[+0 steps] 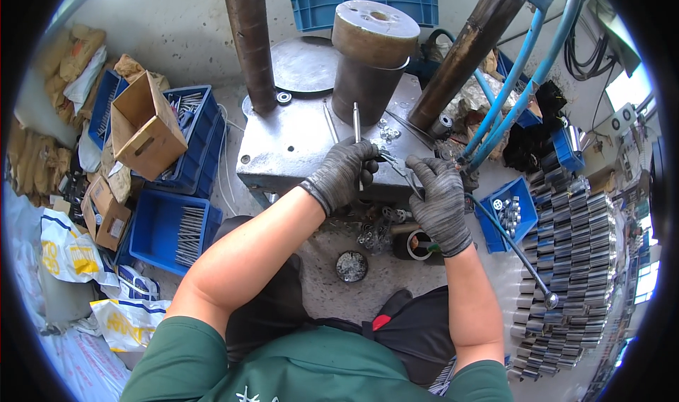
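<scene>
My left hand (338,174), in a grey work glove, is closed around a slim metal rod (356,113) that stands nearly upright in the grip. My right hand (440,202), gloved alike, is closed on the handles of a pair of pliers (397,165). The pliers' tips reach the left fingers beside the rod; a small part there is too fine to make out. Both hands are over the front edge of a steel press table (283,151). A second rod (330,122) lies on the table, left of the held one. Several small metal rings (387,131) are heaped behind the pliers.
A thick steel cylinder (371,80) stands behind my hands, between two press columns (251,44). A blue bin (166,225) with rods is at left. A long lever (516,250) slants past a blue bin of small parts (511,211); stacked metal cylinders (573,260) fill the right.
</scene>
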The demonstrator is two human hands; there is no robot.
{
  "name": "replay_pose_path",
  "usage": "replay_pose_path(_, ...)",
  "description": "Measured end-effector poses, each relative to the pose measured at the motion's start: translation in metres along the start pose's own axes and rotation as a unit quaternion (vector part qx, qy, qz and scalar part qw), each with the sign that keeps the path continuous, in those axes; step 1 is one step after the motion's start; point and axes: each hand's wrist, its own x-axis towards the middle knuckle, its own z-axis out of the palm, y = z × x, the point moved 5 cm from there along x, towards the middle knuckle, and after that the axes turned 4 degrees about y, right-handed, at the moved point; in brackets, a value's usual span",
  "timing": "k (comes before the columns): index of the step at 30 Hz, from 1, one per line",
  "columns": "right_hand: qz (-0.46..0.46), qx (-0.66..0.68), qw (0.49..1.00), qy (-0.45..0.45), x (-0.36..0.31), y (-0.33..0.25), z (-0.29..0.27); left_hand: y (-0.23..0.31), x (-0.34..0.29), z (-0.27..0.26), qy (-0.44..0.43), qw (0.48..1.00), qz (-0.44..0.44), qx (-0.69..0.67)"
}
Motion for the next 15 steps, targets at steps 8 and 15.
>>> replay_pose_path(8, 0.015, -0.01, 1.0, -0.016, -0.0005, 0.0014, -0.0038, -0.0037, 0.0019, 0.003, -0.005, 0.999, 0.002, -0.041)
replay_pose_path(15, 0.016, -0.012, 1.0, -0.013, 0.0, 0.0006, -0.0011, -0.0034, 0.0041, 0.0016, -0.013, 0.998, 0.011, -0.065)
